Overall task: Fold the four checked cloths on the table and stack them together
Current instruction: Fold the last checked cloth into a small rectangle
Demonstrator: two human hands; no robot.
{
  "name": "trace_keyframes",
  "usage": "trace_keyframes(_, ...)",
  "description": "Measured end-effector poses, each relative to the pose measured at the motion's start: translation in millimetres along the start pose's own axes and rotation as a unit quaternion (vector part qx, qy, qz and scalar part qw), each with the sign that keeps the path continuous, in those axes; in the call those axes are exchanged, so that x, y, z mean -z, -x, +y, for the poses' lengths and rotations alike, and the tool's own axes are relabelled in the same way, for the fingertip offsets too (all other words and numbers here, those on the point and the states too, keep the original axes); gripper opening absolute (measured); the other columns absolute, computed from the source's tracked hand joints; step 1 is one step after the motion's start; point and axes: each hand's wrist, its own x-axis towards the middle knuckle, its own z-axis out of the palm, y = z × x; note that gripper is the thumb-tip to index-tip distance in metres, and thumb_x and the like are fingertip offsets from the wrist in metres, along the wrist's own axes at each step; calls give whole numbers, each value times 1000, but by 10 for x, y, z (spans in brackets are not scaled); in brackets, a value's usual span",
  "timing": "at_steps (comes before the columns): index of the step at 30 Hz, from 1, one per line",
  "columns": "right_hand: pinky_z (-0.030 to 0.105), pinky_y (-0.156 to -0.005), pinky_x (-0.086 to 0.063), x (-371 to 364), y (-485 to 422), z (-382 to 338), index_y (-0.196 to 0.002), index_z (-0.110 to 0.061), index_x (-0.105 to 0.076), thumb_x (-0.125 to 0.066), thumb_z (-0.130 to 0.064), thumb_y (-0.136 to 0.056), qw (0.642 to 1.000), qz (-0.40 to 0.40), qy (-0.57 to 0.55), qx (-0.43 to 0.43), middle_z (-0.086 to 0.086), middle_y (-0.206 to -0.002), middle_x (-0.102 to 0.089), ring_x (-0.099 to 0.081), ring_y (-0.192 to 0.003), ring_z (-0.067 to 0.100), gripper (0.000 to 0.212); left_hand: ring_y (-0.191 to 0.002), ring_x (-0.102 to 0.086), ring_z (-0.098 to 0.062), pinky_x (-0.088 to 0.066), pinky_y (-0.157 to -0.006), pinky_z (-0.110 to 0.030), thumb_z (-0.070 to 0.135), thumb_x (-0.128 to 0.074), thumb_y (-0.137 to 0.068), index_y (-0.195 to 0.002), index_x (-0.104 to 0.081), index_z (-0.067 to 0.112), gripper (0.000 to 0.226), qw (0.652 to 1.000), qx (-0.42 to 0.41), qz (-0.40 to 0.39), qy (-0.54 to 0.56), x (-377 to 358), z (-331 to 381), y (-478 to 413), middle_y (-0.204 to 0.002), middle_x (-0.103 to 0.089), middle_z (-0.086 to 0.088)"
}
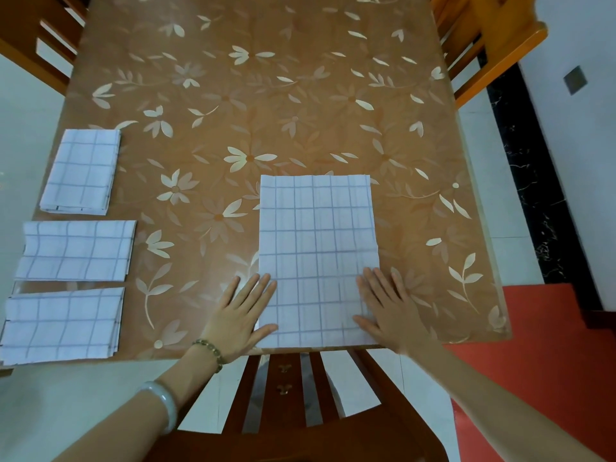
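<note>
Hands: your L hand (241, 315), R hand (388, 311) flat, fingers straight.
Cloth: white grey-checked cloth (316, 235) pinned at near corners, prob. to flatten fold.

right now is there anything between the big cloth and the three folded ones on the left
Nothing visible does. Only bare table lies between the big cloth and the three folded cloths at the left edge. The left hand and right hand rest flat on the big cloth's near corners.
</note>
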Motion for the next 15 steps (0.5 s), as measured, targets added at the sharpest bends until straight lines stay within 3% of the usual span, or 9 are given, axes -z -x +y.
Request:
trace_keyframes(2, 30, -116, -22, 131, -39, 7, -146, -10, -33, -31, -52, -99, 987, 70, -132, -49, 6, -157, -23, -19, -144, 19, 64, -146, -18, -25, -9, -118, -48, 64, -23, -95, -151, -22, 8, 79, 998, 37, 36, 19, 52, -39, 7, -159, -13, -9)
trace_keyframes(4, 9, -100, -25, 373, -196, -13, -135, -16, -49, -52, -33, -96, 918, 149, -323, -176, -4, -142, -36, -31, -132, 10, 42, -144, -22, -23, -12, -117, -45, 60, -33, -94, -150, -25, 12, 74, 985, 121, 89, 85, 181, -67, -81, -158, -21, -7)
trace_keyframes(6, 10, -87, -36, 600, -423, -5, -120, -16, -59, -60, -13, -91, 830, 187, -450, -272, -8, -118, -49, -49, -116, 14, 29, -126, -40, -23, -30, -106, -40, 56, -40, -93, -141, -40, 17, 61, 951, 220, 135, 173, 327, -117, -283, -141, -44, -5)
trace_keyframes(8, 12, -73, -42, 726, -620, 10, -117, -10, -59, -62, -4, -87, 778, 186, -511, -316, -12, -97, -52, -55, -93, 8, 31, -105, -47, -24, -37, -92, -36, 51, -52, -89, -123, -54, 17, 48, 907, 297, 171, 245, 470, -152, -509, -115, -57, -5)
trace_keyframes(11, 14, -61, -41, 756, -772, 27, -121, -7, -54, -65, -2, -83, 750, 149, -530, -366, -11, -87, -52, -53, -76, 3, 39, -97, -48, -23, -40, -87, -36, 44, -71, -78, -98, -58, 14, 39, 847, 368, 195, 331, 586, -142, -774, -96, -58, -2)
trace_keyframes(15, 16, -56, -39, 740, -846, 33, -124, -9, -51, -68, -4, -81, 736, 131, -530, -402, -4, -95, -55, -52, -73, 4, 47, -98, -49, -26, -44, -81, -38, 41, -75, -73, -93, -54, 15, 39, 833, 410, 127, 349, 600, -93, -911, -103, -57, -7)
